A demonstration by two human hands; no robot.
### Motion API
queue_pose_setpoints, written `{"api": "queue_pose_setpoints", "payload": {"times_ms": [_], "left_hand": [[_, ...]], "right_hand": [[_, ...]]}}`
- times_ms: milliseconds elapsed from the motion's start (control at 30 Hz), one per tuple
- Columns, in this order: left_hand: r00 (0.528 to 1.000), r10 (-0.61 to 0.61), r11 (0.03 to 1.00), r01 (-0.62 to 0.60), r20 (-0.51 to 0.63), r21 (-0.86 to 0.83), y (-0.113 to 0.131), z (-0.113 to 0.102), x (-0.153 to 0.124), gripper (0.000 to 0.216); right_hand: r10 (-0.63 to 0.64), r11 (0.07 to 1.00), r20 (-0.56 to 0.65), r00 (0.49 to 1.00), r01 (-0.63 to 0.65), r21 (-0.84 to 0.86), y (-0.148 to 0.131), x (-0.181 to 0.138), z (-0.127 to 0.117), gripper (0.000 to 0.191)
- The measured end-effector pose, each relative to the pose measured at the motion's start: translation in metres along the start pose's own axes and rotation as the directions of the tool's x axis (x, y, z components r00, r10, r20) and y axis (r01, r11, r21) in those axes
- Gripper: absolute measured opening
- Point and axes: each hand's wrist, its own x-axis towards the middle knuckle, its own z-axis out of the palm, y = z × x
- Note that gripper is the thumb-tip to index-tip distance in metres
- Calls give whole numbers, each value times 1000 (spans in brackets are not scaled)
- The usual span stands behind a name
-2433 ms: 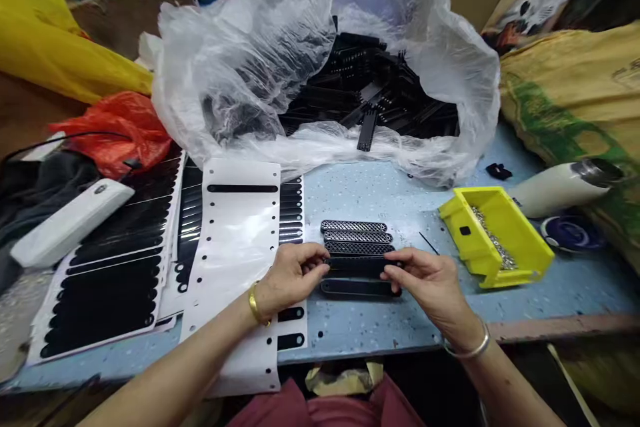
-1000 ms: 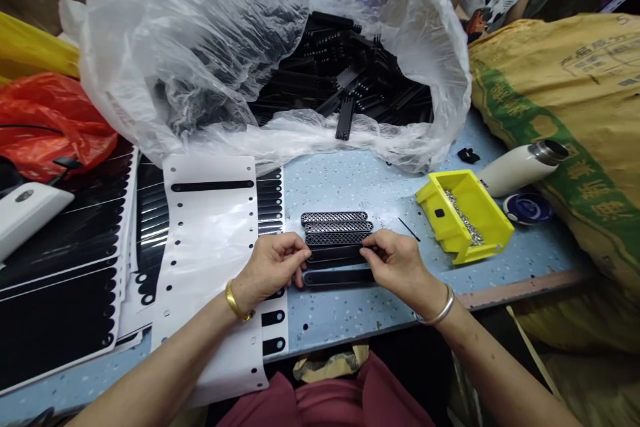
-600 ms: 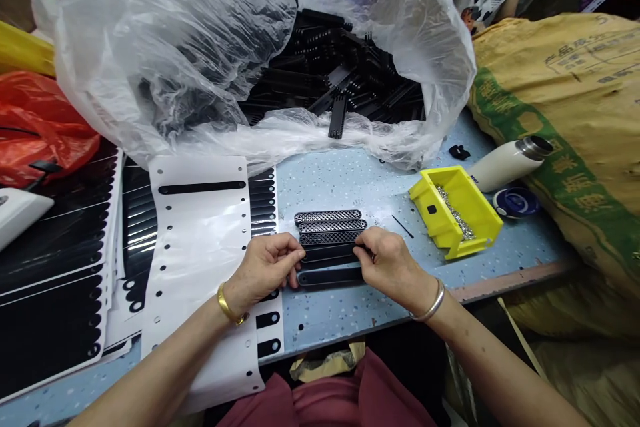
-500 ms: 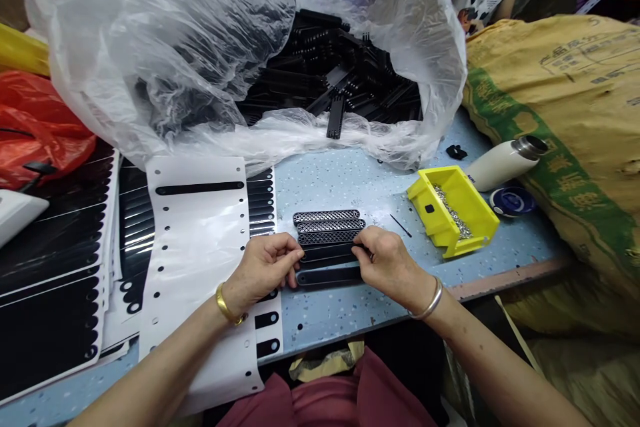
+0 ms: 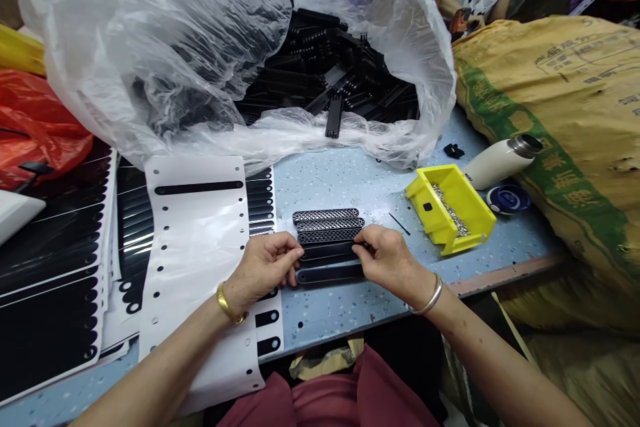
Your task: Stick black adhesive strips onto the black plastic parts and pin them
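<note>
My left hand and my right hand are closed in a pinch at opposite ends of a smooth black strip. The strip lies level, close above the table or resting on a part there; I cannot tell which. Just beyond it are several black bars with a lattice surface, side by side. Nearer to me is a smooth black bar with rounded ends, its right end partly behind my right hand. Left of my hands, a white backing sheet carries a single black strip near its top.
A clear plastic bag full of black plastic parts stands at the back. On the right are a yellow bin of small metal pieces, a white bottle and a yellow sack. Black strip sheets lie left. Another person sits behind.
Both hands keep their pinch on the black strip, almost unmoved. The view has shifted slightly, and the other person's arm at the back has moved a little.
</note>
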Motion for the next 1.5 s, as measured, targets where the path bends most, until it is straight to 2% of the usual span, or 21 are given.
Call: {"api": "queue_pose_setpoints", "payload": {"times_ms": [300, 600, 900, 1000, 1067, 1200, 1400, 1500], "left_hand": [[1000, -8, 1000, 8, 3, -8, -1, 0, 1, 17], [1000, -15, 1000, 15, 4, 1, 3, 0, 0, 12], [1000, -7, 1000, 7, 13, -17, 1, 0, -1, 14], [1000, 1, 1000, 0, 14, -24, -2, 0, -1, 12], [1000, 11, 1000, -11, 10, -21, -3, 0, -1, 11], [999, 33, 999, -33, 11, -32, -5, 1, 0, 11], [1000, 14, 999, -13, 12, -39, -2, 1, -1, 11], [1000, 9, 1000, -8, 15, -26, -3, 0, 0, 12]], "right_hand": [[-31, 991, 127, 991, 47, -129, -8, 5, -5, 12], [86, 952, 241, 967, -8, -307, -10, 15, -13, 1], [84, 861, 380, 921, 125, -493, -27, 31, -24, 9], [100, 883, 372, 923, 90, -461, -25, 34, -24, 7], [138, 927, 356, 924, 6, -375, -20, 34, -23, 2], [184, 973, 332, 925, -123, -196, -13, 30, -20, 6], [174, 984, 234, 956, -162, -69, -10, 22, -19, 5], [178, 984, 238, 955, -166, -70, -8, 21, -17, 4]]}}
